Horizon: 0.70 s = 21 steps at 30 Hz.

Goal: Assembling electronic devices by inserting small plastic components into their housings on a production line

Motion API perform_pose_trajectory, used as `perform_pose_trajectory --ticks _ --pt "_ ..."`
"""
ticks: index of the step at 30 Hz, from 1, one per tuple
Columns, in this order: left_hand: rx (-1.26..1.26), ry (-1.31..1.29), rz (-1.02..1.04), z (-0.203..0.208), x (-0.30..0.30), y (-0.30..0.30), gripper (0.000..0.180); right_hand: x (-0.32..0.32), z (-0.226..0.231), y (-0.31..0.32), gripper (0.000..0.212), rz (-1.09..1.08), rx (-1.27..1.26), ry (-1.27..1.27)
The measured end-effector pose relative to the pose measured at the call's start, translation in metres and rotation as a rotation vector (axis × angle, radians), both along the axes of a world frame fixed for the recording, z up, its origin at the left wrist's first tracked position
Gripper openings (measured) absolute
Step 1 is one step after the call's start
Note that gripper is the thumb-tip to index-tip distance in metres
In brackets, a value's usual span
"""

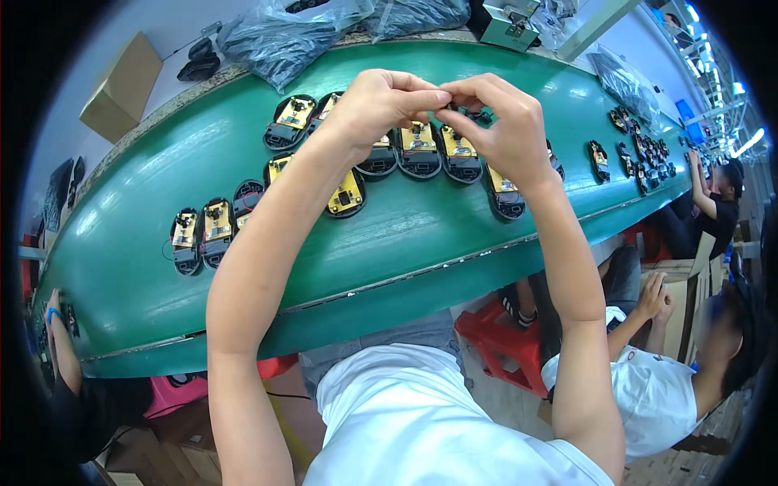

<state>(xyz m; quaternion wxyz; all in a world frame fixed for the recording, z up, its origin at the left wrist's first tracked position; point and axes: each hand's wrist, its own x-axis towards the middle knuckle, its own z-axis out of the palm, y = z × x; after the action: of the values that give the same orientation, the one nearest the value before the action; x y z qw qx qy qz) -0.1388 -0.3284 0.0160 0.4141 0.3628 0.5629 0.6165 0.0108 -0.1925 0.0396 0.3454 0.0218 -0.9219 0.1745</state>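
My left hand (385,105) and my right hand (506,121) meet fingertip to fingertip above the far middle of the green work surface (389,231). Both are closed in a pinch. A small dark piece shows by the right fingers, too small and covered to name. Below the hands lie several opened black oval shells, much like computer mouse bases, with yellow circuit boards; one shell (418,150) sits under the fingertips. Another shell (506,194) lies below my right wrist. Part of the row is hidden behind my left forearm.
More shells (217,231) lie left of my left arm, and a cluster (648,158) sits far right. Plastic bags (284,40), a metal box (509,24) and a cardboard box (121,89) line the far edge. A co-worker's hands (655,300) are near a red stool (502,344).
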Motion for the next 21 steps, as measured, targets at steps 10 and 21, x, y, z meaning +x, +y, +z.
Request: perform_pose_trajectory --ticks 10,21 --pt "-0.036 0.903 0.254 -0.026 -0.02 -0.003 0.025 -0.011 -0.03 0.015 0.026 -0.026 -0.275 -0.253" --pt "-0.202 1.108 0.161 -0.051 -0.008 0.013 0.022 -0.018 -0.051 0.013 0.022 -0.062 -0.21 -0.403"
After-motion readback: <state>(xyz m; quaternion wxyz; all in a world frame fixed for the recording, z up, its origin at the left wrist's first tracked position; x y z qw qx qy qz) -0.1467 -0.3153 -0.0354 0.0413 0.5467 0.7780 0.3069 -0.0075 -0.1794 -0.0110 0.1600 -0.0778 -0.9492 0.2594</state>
